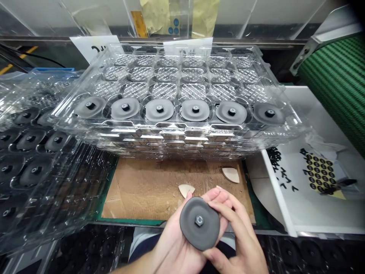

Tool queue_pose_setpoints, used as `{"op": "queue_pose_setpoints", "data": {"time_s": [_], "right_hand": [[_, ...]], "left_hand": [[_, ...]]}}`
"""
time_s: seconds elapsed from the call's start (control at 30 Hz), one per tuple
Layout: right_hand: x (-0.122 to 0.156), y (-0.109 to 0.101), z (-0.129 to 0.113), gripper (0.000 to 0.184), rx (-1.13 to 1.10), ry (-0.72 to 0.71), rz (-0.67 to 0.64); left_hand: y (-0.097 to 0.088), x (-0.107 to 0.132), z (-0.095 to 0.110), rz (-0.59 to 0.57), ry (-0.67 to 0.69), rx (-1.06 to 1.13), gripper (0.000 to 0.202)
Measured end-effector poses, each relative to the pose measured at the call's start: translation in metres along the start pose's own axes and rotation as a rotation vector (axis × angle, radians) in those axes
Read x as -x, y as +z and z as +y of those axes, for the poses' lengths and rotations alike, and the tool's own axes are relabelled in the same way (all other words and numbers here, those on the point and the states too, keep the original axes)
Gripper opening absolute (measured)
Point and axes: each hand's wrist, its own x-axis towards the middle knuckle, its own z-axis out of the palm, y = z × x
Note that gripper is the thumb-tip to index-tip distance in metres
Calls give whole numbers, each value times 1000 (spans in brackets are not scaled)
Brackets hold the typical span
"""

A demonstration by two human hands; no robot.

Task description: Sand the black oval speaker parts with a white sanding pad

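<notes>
A dark grey rounded disc [209, 228] with a raised black hub and a light ring mark faces up, low in the head view. My left hand [173, 239] cradles it from beneath, palm up, with the thumb by its upper left edge. My right hand [245, 236] grips the disc's right side, fingers at the upper rim and thumb at the lower rim. Beyond my hands, a clear plastic tray [176, 125] tops a stack of similar trays. Its nearest row carries several grey discs [195, 114] like the held one; the rows behind show bare pockets.
Under the stack lies a brown board [137, 190] with two pale wedge-shaped pieces [231, 175]. More trays [71, 167] of discs stand at left. At right, a white bin [288, 205] contains small black parts and a yellow sticker sheet [321, 171], beneath a green belt [336, 83].
</notes>
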Motion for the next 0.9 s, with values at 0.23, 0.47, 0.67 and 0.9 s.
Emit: {"op": "queue_pose_setpoints", "data": {"time_s": [0.23, 0.47, 0.67, 0.9], "right_hand": [[-1, 5, -1, 54, -61, 28, -2], [-4, 9, 17, 49, -38, 108, -162], [-4, 8, 12, 57, 75, 194, -401], [8, 3, 10, 79, 72, 91, -577]], "left_hand": [[5, 1, -4, 116, 44, 23, 46], [-14, -16, 1, 221, 160, 3, 26], [-48, -27, 3, 313, 242, -170, 23], [-103, -27, -5, 278, 49, -377, 16]]}}
